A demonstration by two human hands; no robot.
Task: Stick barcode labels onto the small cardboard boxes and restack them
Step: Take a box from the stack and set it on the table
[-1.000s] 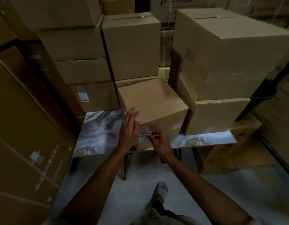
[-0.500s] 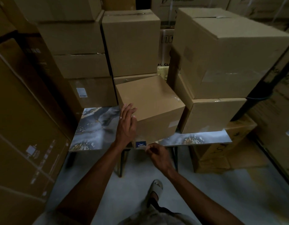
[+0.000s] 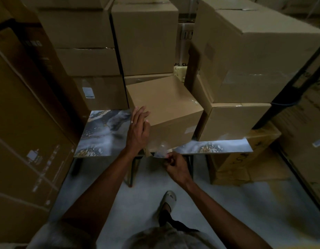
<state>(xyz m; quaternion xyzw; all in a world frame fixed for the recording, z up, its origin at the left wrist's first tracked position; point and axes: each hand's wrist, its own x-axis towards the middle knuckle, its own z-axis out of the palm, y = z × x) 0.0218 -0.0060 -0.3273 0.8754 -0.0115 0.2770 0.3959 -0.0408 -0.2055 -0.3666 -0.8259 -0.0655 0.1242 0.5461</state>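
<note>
A small plain cardboard box (image 3: 166,106) sits at an angle on the marbled table (image 3: 103,133), its near corner at the table's front edge. My left hand (image 3: 138,132) rests flat with straight fingers against the box's left near corner. Just below the box's near bottom edge, my right hand (image 3: 175,165) pinches a shiny clear strip (image 3: 160,150), a label or its backing, which runs up onto the box's front face. A stacked box (image 3: 101,92) at the back left bears a white barcode label (image 3: 88,92).
Tall stacks of cardboard boxes (image 3: 245,60) crowd the table's back and right side. A big carton (image 3: 24,132) stands at the left. A flattened box (image 3: 245,164) lies on the floor under the table's right end. My sandalled foot (image 3: 169,198) stands on the grey floor.
My right hand has moved down from the box's front face to below its bottom edge, drawing the shiny strip with it. My left hand stays on the box's corner.
</note>
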